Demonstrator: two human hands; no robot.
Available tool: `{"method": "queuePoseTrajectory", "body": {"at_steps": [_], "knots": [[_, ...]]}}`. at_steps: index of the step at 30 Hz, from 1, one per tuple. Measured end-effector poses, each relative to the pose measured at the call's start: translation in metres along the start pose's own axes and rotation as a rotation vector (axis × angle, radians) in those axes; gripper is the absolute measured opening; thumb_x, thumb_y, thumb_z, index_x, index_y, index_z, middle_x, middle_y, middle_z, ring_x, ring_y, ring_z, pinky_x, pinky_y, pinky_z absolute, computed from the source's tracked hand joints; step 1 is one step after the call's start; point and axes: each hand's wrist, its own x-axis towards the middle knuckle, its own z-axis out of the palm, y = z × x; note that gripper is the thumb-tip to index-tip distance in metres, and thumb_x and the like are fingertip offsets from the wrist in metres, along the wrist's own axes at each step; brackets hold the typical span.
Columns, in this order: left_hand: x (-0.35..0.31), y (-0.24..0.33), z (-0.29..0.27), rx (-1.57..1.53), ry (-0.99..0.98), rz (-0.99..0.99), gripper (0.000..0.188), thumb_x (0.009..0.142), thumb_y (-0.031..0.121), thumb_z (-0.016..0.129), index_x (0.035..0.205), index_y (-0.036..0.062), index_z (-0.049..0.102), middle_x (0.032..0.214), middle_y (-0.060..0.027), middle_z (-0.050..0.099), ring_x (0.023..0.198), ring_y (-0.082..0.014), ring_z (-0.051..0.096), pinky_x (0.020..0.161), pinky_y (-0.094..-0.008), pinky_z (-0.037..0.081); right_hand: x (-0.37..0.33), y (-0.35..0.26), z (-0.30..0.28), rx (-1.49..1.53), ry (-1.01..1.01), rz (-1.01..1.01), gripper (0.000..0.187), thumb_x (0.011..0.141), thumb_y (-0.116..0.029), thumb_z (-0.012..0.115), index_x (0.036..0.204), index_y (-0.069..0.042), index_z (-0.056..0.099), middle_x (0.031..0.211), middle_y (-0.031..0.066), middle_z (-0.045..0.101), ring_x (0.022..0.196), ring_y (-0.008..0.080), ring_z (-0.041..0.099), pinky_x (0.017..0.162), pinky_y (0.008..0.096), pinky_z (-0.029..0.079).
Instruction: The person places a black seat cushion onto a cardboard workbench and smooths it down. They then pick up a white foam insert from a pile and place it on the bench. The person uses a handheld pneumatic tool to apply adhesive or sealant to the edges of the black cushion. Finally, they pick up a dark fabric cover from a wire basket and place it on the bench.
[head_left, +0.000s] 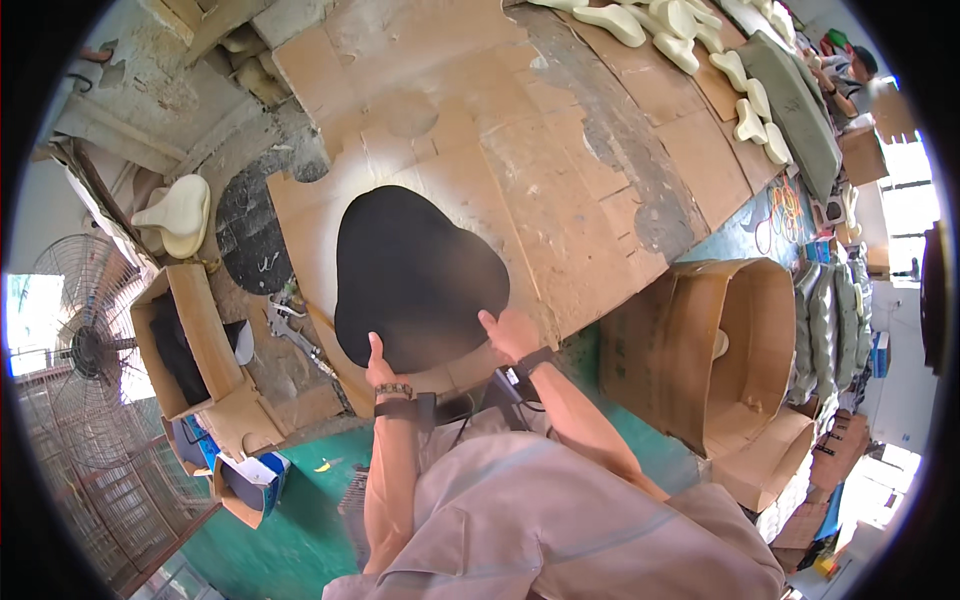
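A black sheet piece (415, 280), smooth and rounded like a broad bicycle-saddle cover, lies over the cardboard-covered table (570, 200) in front of me. My left hand (380, 368) grips its near left edge, thumb up on the top face and the other fingers out of sight. At the near right edge my right hand (512, 335) pinches it the same way. Pale whitish residue rings the sheet on the cardboard. To the left of the sheet rests a metal spray gun (290, 328).
A cream foam saddle pad (183, 215) sits at the left; several more foam pads (675, 30) lie at the far right. An open carton (195, 340) and a large fan (85, 350) stand left, a big carton (650, 360) right. Another person (855, 85) is far right.
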Motion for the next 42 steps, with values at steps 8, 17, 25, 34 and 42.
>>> {"method": "queuePoseTrajectory", "body": {"at_steps": [8,17,25,34,42], "knots": [[0.012,-0.001,-0.004,0.100,0.034,-0.010,0.073,0.082,0.044,0.085,0.122,-0.0103,0.060,0.116,-0.0173,0.068,0.094,-0.0332,0.070,0.084,-0.0501,0.060,-0.010,-0.004,0.001,0.290,-0.032,0.143,0.052,0.101,-0.042,0.055,0.086,0.007,0.065,0.077,0.0225,0.071,0.067,0.0330,0.072,0.056,0.0425,0.057],[0.022,-0.003,-0.006,0.092,0.067,0.007,0.081,0.078,0.049,0.087,0.124,-0.0109,0.058,0.116,-0.0163,0.069,0.094,-0.0316,0.070,0.083,-0.0467,0.061,-0.028,0.010,0.002,0.651,-0.435,0.320,0.064,0.097,-0.053,0.064,0.104,0.011,0.066,0.083,0.0167,0.073,0.070,0.0299,0.074,0.058,0.0390,0.058],[-0.007,0.017,0.038,0.081,0.113,-0.016,0.081,0.076,0.050,0.088,0.128,-0.0045,0.058,0.119,-0.0153,0.067,0.095,-0.0318,0.070,0.075,-0.0502,0.062,-0.031,-0.031,-0.005,1.159,-0.496,0.256,0.063,0.098,-0.050,0.064,0.122,0.009,0.060,0.116,0.0166,0.065,0.093,0.0298,0.065,0.078,0.0397,0.053],[0.024,-0.003,0.004,0.258,0.256,0.166,0.064,0.078,0.044,0.088,0.101,-0.0126,0.065,0.098,-0.0170,0.069,0.078,-0.0271,0.069,0.066,-0.0426,0.062,-0.008,-0.017,0.062,1.692,-0.186,0.263,0.047,0.091,-0.024,0.077,0.124,0.005,0.058,0.116,0.0173,0.066,0.101,0.0334,0.066,0.087,0.0543,0.057],[0.026,-0.018,-0.016,0.249,0.235,0.216,0.077,0.079,0.040,0.088,0.131,-0.0067,0.056,0.121,-0.0159,0.065,0.101,-0.0291,0.067,0.087,-0.0440,0.061,-0.016,-0.019,0.031,1.377,-0.106,0.230,0.051,0.083,-0.017,0.083,0.125,0.004,0.062,0.117,0.0155,0.070,0.099,0.0275,0.071,0.074,0.0429,0.061]]}}
